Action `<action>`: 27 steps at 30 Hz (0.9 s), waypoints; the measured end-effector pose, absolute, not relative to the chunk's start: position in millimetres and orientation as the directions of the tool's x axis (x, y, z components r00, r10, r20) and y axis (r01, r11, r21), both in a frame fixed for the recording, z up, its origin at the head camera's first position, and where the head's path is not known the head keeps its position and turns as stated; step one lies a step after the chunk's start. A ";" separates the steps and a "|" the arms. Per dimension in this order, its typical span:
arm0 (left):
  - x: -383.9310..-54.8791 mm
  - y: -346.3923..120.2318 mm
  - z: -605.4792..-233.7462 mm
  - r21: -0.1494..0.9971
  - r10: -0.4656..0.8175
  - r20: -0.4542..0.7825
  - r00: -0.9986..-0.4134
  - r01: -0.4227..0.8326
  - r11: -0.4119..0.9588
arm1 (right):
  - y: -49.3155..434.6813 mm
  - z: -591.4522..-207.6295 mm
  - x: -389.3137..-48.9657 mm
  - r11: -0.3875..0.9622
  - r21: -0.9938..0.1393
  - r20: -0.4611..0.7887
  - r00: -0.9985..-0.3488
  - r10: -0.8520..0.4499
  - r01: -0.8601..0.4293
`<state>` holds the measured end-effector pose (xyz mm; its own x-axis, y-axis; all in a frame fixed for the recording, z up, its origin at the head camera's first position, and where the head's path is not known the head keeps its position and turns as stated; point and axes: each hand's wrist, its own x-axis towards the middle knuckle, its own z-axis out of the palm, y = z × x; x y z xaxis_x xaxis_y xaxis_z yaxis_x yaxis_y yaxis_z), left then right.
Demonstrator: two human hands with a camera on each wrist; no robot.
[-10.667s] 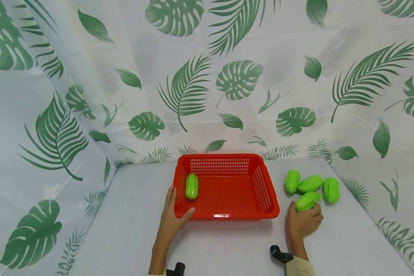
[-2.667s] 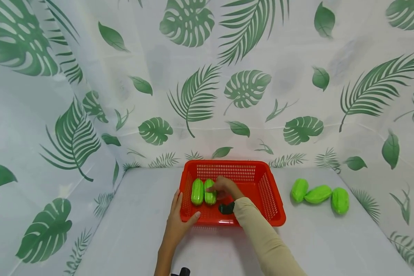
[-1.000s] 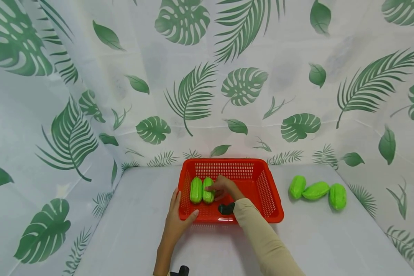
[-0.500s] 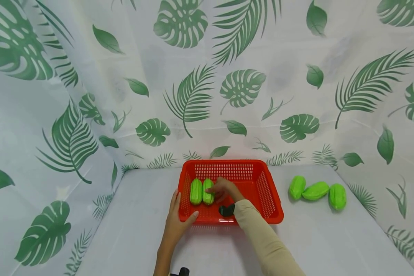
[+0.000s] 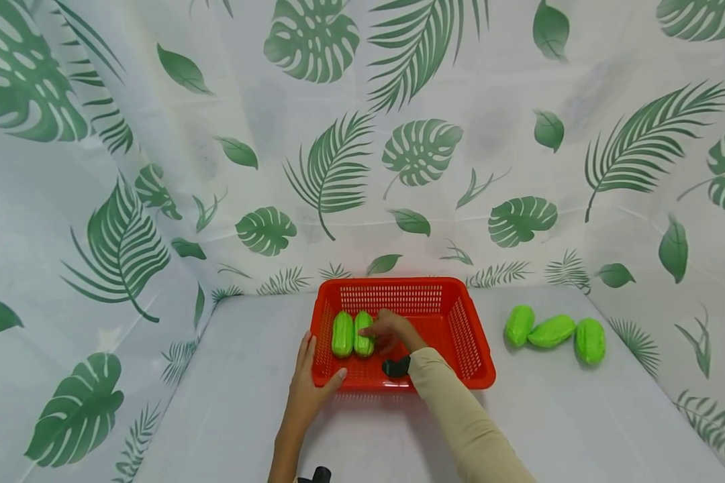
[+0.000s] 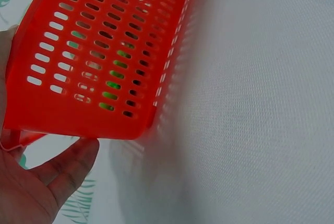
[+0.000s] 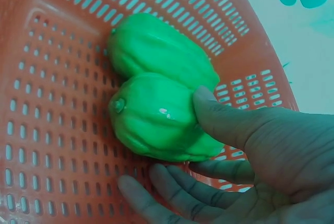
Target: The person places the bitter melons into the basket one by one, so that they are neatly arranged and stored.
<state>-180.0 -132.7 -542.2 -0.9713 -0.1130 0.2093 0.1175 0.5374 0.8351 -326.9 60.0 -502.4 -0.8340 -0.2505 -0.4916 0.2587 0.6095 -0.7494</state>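
A red plastic basket (image 5: 423, 342) with slotted walls stands on the white surface. My left hand (image 5: 307, 389) holds its front left corner, fingers along the left side and thumb at the front rim. The left wrist view shows two digits at the basket wall (image 6: 94, 78). Inside, two bright green ribbed fruits lie side by side at the left: one fruit (image 5: 342, 334) by the wall, the other fruit (image 7: 156, 114) under my right hand (image 5: 394, 330). That hand pinches the second fruit's end between thumb and index finger; its remaining fingers are loosely bent beside it.
To the right of the basket lie three more green ribbed fruits: a left one (image 5: 519, 326), a slanted middle one (image 5: 552, 331) and a right one (image 5: 590, 341). A leaf-printed cloth (image 5: 423, 221) rises behind and at both sides.
Since the oldest frame, my right hand has brought a second green fruit from the right-hand group into the basket, beside the first. Over the last second both hands stay as they were.
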 end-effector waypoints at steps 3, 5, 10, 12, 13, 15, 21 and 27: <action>-181.9 -133.7 -541.5 0.832 -0.111 0.214 -0.970 0.121 0.542 | 59.4 -500.0 -327.5 0.604 -0.749 -0.497 -0.833 -0.242 0.271; -183.5 -134.4 -541.2 0.828 -0.109 0.224 -0.969 0.129 0.546 | 58.6 -498.4 -328.6 0.599 -0.749 -0.501 -0.832 -0.236 0.281; -185.2 -135.7 -541.0 0.829 -0.106 0.220 -0.970 0.129 0.544 | 58.4 -496.0 -329.9 0.593 -0.751 -0.506 -0.830 -0.235 0.290; -184.4 -136.0 -541.3 0.834 -0.107 0.209 -0.972 0.120 0.538 | 59.3 -495.5 -329.7 0.595 -0.752 -0.506 -0.828 -0.243 0.285; -184.0 -136.0 -541.7 0.833 -0.107 0.209 -0.972 0.120 0.540 | 60.0 -495.1 -329.8 0.597 -0.751 -0.508 -0.825 -0.248 0.283; -183.2 -135.8 -542.7 0.834 -0.109 0.209 -0.972 0.119 0.538 | 61.7 -491.5 -328.9 0.597 -0.754 -0.509 -0.817 -0.270 0.273; -182.5 -133.1 -543.6 0.843 -0.109 0.210 -0.972 0.124 0.523 | 71.6 -477.3 -322.9 0.631 -0.747 -0.473 -0.834 -0.284 0.208; -179.6 -133.4 -542.6 0.843 -0.115 0.183 -0.976 0.096 0.529 | 88.5 -468.6 -318.7 0.622 -0.775 -0.396 -0.854 -0.337 0.114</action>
